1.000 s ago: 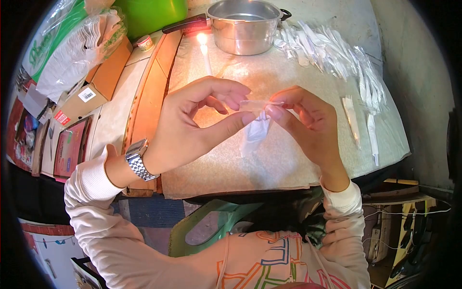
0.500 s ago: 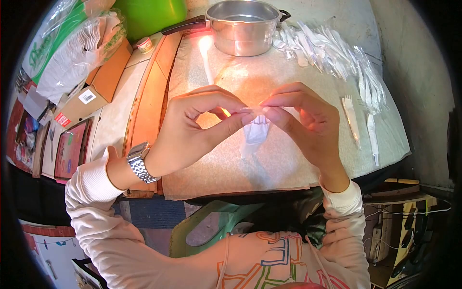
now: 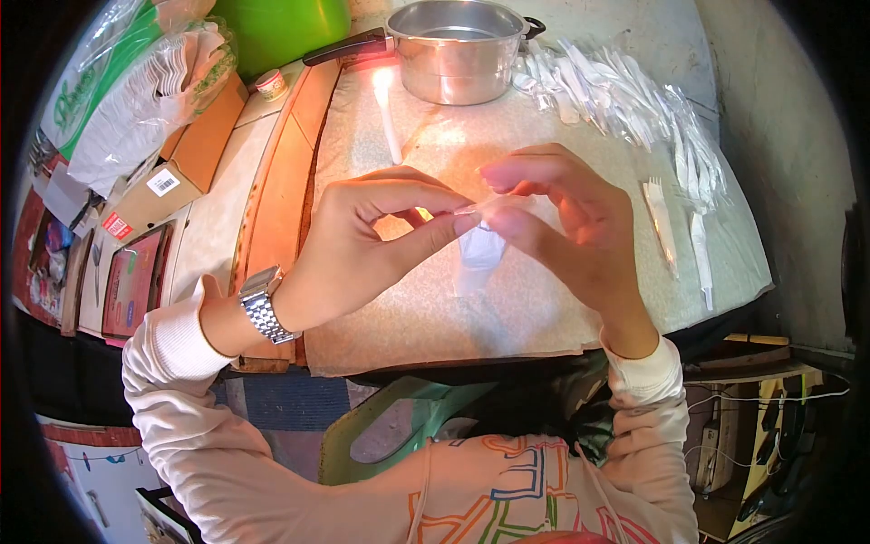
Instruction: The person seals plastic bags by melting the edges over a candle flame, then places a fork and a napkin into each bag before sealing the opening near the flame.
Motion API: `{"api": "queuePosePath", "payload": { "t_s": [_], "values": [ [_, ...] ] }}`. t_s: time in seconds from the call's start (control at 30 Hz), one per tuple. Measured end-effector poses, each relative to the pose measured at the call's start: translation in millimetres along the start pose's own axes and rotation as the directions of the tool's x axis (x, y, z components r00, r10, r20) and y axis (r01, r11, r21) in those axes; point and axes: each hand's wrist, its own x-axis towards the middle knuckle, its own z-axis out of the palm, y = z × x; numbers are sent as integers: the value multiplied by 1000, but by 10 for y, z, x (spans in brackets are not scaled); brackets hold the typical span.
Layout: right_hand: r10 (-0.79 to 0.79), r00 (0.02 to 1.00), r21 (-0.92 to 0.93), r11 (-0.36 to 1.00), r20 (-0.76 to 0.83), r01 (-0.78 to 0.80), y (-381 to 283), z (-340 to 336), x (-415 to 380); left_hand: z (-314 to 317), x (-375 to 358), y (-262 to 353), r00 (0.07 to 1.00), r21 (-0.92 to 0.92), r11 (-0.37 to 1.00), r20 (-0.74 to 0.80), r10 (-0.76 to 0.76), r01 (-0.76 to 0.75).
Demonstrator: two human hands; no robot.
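Between my hands hangs a small clear plastic sleeve with white contents (image 3: 480, 249), seemingly disposable cutlery; its lower part is blurred. My left hand (image 3: 362, 231) is closed, thumb and index finger pinching the sleeve's top edge. My right hand (image 3: 575, 227) has its thumb and fingers apart beside the same edge, the thumb close to the plastic; whether it touches cannot be made out. Past my left hand stands a lit white candle (image 3: 388, 118). To the right of my right hand lies a wrapped white fork set (image 3: 662, 227).
A steel pot (image 3: 458, 59) with a black handle stands at the back. Several wrapped cutlery packs (image 3: 607, 91) are heaped at the back right. On the left are a cardboard box (image 3: 181, 163), a bag of white plastic cutlery (image 3: 149, 100) and a small cup (image 3: 271, 84).
My right hand's thumb and index finger have parted, with the index finger lifting away from the sleeve's edge. My left hand keeps its pinch almost in place.
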Motion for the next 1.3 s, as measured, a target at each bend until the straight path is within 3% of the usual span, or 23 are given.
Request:
{"api": "queuePosePath", "payload": {
  "t_s": [0.07, 0.37, 0.57, 0.63, 0.77, 0.87, 1.07, 1.17, 1.3],
  "values": [
    [-50, 998, -63, 997, 43, 53, -17, 20, 29, 1, -7, -32, 1000, -37, 999, -9, 2, -2],
    [-91, 993, -6, 996, 80, 92, 129, 6, 33, 22, -5, 37, 995, -61, 994, 24, -93, 94],
    [204, 979, 135, 970, 2, -202, 114, 69, -103, -14, -8, -35, 985, -201, 965, 37, -167, 171],
    [352, 930, 202, 909, 100, -366, 162, 83, -217, -40, 11, -29, 978, -273, 940, 50, -200, 206],
    [437, 859, 141, 864, 266, -483, 297, 104, -414, -41, 40, -32, 954, -429, 859, 32, -297, 281],
    [417, 881, 157, 877, 225, -455, 286, 133, -460, -42, 53, 32, 956, -364, 888, 32, -290, 282],
    [488, 837, 98, 847, 247, -523, 177, 97, -479, -47, 73, 66, 958, -504, 822, 39, -284, 264],
    [517, 806, 87, 824, 287, -559, 156, 81, -507, -33, 85, 74, 965, -546, 812, -25, -262, 206],
    [462, 854, 80, 867, 240, -491, 208, 112, -586, -70, 93, 73, 978, -513, 853, -111, -178, 97]
  ]
}}
